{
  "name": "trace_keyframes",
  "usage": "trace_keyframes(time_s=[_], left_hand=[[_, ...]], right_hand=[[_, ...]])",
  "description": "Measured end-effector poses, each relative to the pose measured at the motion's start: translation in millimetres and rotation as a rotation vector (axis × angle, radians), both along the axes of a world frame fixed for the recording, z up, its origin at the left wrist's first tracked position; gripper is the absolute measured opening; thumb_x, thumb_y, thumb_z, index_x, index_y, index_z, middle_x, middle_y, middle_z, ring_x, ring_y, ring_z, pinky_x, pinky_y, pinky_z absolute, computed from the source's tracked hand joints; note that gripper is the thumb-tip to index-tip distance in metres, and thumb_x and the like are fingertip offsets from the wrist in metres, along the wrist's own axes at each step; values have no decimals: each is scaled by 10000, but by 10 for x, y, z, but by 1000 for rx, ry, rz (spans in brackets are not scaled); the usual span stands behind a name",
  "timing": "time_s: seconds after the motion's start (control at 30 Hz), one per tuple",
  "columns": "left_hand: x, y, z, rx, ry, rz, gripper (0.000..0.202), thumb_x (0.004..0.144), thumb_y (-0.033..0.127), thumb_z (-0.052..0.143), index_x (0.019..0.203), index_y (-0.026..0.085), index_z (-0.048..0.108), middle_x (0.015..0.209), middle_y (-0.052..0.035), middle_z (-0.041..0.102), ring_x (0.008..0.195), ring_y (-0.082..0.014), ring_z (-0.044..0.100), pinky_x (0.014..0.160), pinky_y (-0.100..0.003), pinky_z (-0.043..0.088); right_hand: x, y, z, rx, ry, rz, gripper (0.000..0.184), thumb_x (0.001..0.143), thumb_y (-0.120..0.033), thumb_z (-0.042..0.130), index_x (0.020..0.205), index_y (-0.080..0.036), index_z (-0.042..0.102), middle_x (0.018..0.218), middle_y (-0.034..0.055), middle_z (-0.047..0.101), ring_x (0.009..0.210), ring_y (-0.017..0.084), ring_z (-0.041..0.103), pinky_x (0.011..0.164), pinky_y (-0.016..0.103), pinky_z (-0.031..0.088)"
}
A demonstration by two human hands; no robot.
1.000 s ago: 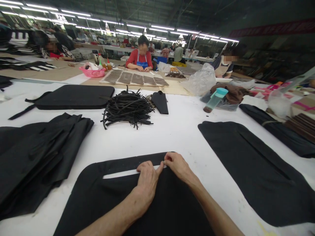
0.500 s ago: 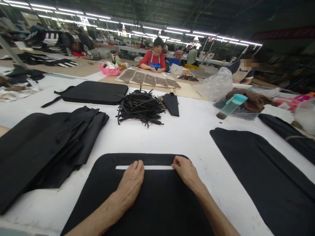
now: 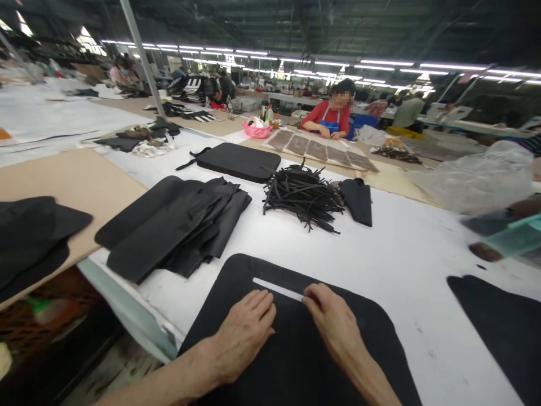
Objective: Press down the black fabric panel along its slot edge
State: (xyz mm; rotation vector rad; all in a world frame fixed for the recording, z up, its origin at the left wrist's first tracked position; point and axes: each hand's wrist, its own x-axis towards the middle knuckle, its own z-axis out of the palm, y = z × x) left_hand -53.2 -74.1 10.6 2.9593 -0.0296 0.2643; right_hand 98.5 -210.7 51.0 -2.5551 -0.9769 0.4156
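A black fabric panel (image 3: pixel 236 270) with rounded corners lies flat on the white table (image 3: pixel 406 254) right in front of me. It has a narrow slot (image 3: pixel 276 288) cut near its far edge, showing white through it. My left hand (image 3: pixel 245 332) rests palm down on the panel, fingers spread, just below the slot's left part. My right hand (image 3: pixel 333 324) lies flat beside it, fingertips at the slot's right end. Neither hand holds anything.
A stack of black panels (image 3: pixel 177 225) lies to the left, a heap of black strips (image 3: pixel 304 197) and a padded black piece (image 3: pixel 239 160) beyond. Another black panel (image 3: pixel 502 321) is at right. A person in red (image 3: pixel 332 115) works across. The table edge drops off at left.
The view has swung left. My right hand slid left along the slot, so the hands are closer together. The left hand stays flat on the panel.
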Motion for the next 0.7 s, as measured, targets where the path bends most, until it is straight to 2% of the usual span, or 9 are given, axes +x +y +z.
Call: trace_keyframes(time_s=[0.13,0.27,0.43,0.57,0.7], left_hand=[[-13,112,-133,22,4,141,484,796,386,603,1189,130,483,1274,-156,513,1221,-267,432,1048,-419,347],[-37,141,-289,46,20,190,575,791,481,570,1213,102,471,1302,-204,475,1240,-319,402,1025,-454,371],[-86,126,-377,35,7,186,566,844,488,473,1258,103,431,1321,-201,455,1250,-324,385,1022,-463,369],[-85,116,-346,41,20,174,565,855,474,456,1259,80,430,1310,-221,459,1243,-334,391,1020,-461,369],[-80,112,-318,60,35,168,547,848,460,477,1250,91,447,1307,-216,466,1231,-331,409,1006,-450,387]], right_hand=[[-121,597,-105,116,123,127,110,805,-251,483,726,-237,557,753,-22,583,738,141,516,666,245,339],[-128,1003,-276,88,138,149,101,783,-242,495,721,-226,573,759,-22,603,738,128,515,649,231,330],[-146,1134,-358,5,122,118,76,749,-262,541,693,-215,559,732,-22,604,703,124,516,611,237,313],[-148,1149,-345,-74,123,88,81,735,-294,562,696,-223,558,731,-26,616,716,129,542,615,243,327],[-91,1289,-329,-197,159,67,67,707,-288,600,709,-222,589,745,3,643,726,163,584,597,264,360]])
